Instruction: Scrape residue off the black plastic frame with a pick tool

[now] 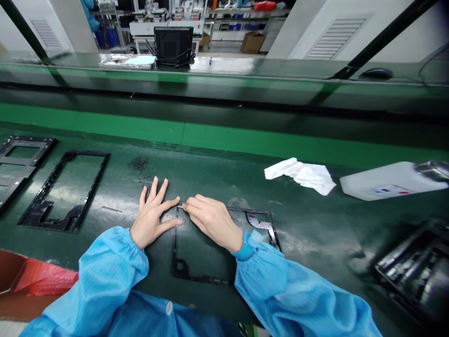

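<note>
A thin black rectangular frame (201, 279) lies flat on the green table in front of me. My left hand (152, 217) rests with fingers spread, its thumb and forefinger against the frame's upper left corner. My right hand (212, 220) is pinched over the top edge near that same corner. From its fingertips pokes a small silver-tipped tool (180, 205); the rest of it is hidden, so its kind is unclear. A silvery strip (267, 226) sits at the frame's upper right. My right sleeve covers part of the frame's lower right.
Left are another black frame (94, 182) and a grey-black panel (26, 161). Black shavings (139, 164) lie beyond my left hand. To the right are a crumpled white wipe (303, 174), a white bottle on its side (382, 182) and blurred black parts (414, 271). A red-lined box (42, 276) stands lower left.
</note>
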Demonstrator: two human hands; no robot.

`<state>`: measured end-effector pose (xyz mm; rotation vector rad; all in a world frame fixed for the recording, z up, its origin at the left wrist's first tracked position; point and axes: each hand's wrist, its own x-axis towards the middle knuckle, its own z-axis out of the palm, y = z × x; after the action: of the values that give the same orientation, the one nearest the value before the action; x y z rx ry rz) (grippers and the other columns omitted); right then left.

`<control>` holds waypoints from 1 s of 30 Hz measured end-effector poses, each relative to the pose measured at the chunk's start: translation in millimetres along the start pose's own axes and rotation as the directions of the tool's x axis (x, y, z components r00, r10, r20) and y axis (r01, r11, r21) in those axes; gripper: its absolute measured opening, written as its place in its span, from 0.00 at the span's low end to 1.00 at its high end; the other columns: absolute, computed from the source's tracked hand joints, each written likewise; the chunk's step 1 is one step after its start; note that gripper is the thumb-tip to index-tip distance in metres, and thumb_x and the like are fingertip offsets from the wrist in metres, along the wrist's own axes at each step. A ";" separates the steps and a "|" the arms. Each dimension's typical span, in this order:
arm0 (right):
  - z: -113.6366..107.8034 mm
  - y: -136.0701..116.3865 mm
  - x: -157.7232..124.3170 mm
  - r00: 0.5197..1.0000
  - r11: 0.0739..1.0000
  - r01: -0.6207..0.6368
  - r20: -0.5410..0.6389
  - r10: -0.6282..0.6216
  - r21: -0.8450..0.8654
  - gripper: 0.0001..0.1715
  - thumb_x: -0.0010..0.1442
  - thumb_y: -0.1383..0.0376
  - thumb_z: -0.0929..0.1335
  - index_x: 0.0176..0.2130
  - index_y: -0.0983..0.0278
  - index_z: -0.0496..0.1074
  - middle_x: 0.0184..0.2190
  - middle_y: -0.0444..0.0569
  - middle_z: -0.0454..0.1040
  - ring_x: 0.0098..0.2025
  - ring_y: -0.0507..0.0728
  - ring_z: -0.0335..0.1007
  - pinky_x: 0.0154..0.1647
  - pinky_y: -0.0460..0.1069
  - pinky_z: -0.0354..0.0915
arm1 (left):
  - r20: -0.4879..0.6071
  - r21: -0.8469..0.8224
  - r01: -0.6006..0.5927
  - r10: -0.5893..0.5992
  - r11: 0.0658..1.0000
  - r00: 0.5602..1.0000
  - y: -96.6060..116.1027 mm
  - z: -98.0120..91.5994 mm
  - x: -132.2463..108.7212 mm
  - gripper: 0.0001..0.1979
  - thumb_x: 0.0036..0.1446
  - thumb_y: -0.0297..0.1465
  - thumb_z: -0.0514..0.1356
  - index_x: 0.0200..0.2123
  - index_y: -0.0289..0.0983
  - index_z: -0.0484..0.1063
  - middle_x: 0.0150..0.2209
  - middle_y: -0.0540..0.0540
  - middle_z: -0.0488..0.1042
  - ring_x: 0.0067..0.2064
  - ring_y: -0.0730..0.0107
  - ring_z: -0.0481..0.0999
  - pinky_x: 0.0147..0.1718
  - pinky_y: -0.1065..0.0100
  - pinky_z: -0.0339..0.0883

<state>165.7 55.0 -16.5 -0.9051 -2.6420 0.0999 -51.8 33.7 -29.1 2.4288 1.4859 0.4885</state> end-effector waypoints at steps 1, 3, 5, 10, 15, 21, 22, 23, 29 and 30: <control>0.4 0.1 -0.1 1.000 1.000 0.002 -0.006 -0.002 0.002 0.12 0.69 0.70 0.60 0.39 0.66 0.71 0.34 0.50 0.70 0.36 0.55 0.62 0.33 0.49 0.57 | 0.001 -0.001 0.002 -0.002 1.000 1.000 0.4 -0.3 0.0 0.26 0.58 0.45 0.62 0.58 0.44 0.68 0.70 0.42 0.39 0.70 0.45 0.31 0.62 0.38 0.34; 1.9 1.2 -0.4 1.000 1.000 0.004 -0.021 -0.004 0.016 0.12 0.69 0.70 0.60 0.40 0.66 0.71 0.34 0.50 0.71 0.36 0.55 0.62 0.33 0.49 0.57 | 0.002 -0.002 0.002 -0.002 1.000 1.000 0.8 -0.7 0.1 0.26 0.58 0.45 0.62 0.58 0.44 0.68 0.70 0.42 0.39 0.70 0.46 0.31 0.62 0.38 0.34; 4.0 3.4 -0.5 0.999 0.999 0.003 -0.035 -0.001 0.047 0.12 0.69 0.70 0.60 0.40 0.66 0.71 0.34 0.49 0.71 0.35 0.55 0.62 0.34 0.48 0.57 | 0.002 -0.003 0.003 -0.003 1.000 1.000 0.7 -0.7 0.1 0.26 0.58 0.45 0.62 0.58 0.44 0.68 0.70 0.42 0.40 0.70 0.46 0.31 0.62 0.38 0.34; 7.5 9.5 -1.1 0.999 0.990 0.004 -0.042 0.002 0.144 0.11 0.68 0.70 0.60 0.40 0.66 0.71 0.35 0.48 0.71 0.37 0.54 0.64 0.35 0.47 0.59 | 0.006 -0.005 0.001 -0.001 1.000 1.000 -1.2 0.8 0.1 0.26 0.58 0.45 0.62 0.58 0.44 0.68 0.70 0.42 0.39 0.70 0.46 0.31 0.62 0.38 0.34; 5.5 8.6 -2.1 0.998 0.987 -0.018 -0.061 0.028 0.157 0.11 0.68 0.70 0.60 0.40 0.65 0.71 0.35 0.48 0.71 0.37 0.53 0.65 0.35 0.47 0.59 | 0.002 -0.005 0.005 -0.005 1.000 1.000 -1.7 1.5 -0.2 0.27 0.58 0.46 0.62 0.58 0.44 0.68 0.70 0.42 0.38 0.70 0.46 0.31 0.62 0.38 0.34; 5.5 1.8 -2.1 0.997 0.999 -0.036 -0.062 0.036 0.004 0.13 0.69 0.69 0.59 0.41 0.66 0.72 0.34 0.50 0.70 0.35 0.55 0.63 0.34 0.48 0.58 | -0.007 -0.008 0.005 -0.005 1.000 1.000 0.7 -0.1 0.3 0.26 0.58 0.45 0.62 0.57 0.44 0.68 0.70 0.42 0.40 0.70 0.46 0.31 0.62 0.38 0.34; 5.8 1.3 -1.9 0.998 1.000 -0.026 -0.057 0.026 -0.011 0.13 0.69 0.69 0.59 0.41 0.66 0.72 0.34 0.50 0.70 0.35 0.55 0.63 0.34 0.49 0.57 | -0.005 -0.005 0.006 -0.006 1.000 1.000 1.0 -0.3 0.4 0.26 0.58 0.45 0.62 0.57 0.44 0.68 0.70 0.42 0.40 0.70 0.46 0.31 0.62 0.38 0.34; 5.9 1.2 -1.7 0.999 1.000 -0.013 -0.053 0.012 -0.020 0.13 0.69 0.69 0.59 0.42 0.67 0.72 0.34 0.50 0.70 0.35 0.55 0.63 0.34 0.49 0.57 | -0.004 -0.003 0.006 -0.006 1.000 1.000 1.1 -0.5 0.4 0.26 0.58 0.45 0.62 0.57 0.44 0.68 0.70 0.42 0.39 0.70 0.46 0.31 0.62 0.38 0.34; 5.9 7.3 -1.2 0.997 0.997 0.080 -0.024 -0.079 0.013 0.15 0.70 0.68 0.57 0.41 0.67 0.71 0.35 0.50 0.71 0.36 0.55 0.62 0.34 0.49 0.57 | 0.002 -0.001 0.001 -0.001 1.000 1.000 0.2 -0.4 0.2 0.26 0.58 0.45 0.62 0.58 0.44 0.68 0.70 0.42 0.40 0.70 0.46 0.31 0.62 0.38 0.34; 5.9 8.6 -1.4 0.996 0.996 0.086 -0.024 -0.085 0.025 0.15 0.71 0.68 0.57 0.41 0.67 0.71 0.35 0.50 0.71 0.36 0.55 0.62 0.35 0.49 0.58 | 0.000 -0.003 0.001 -0.001 1.000 1.000 0.0 -0.4 0.2 0.26 0.58 0.45 0.62 0.57 0.44 0.68 0.70 0.42 0.40 0.70 0.46 0.31 0.62 0.38 0.34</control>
<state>169.7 61.3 -24.0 -0.7787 -2.6477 0.1014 -51.8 33.9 -28.7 2.4261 1.4848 0.4895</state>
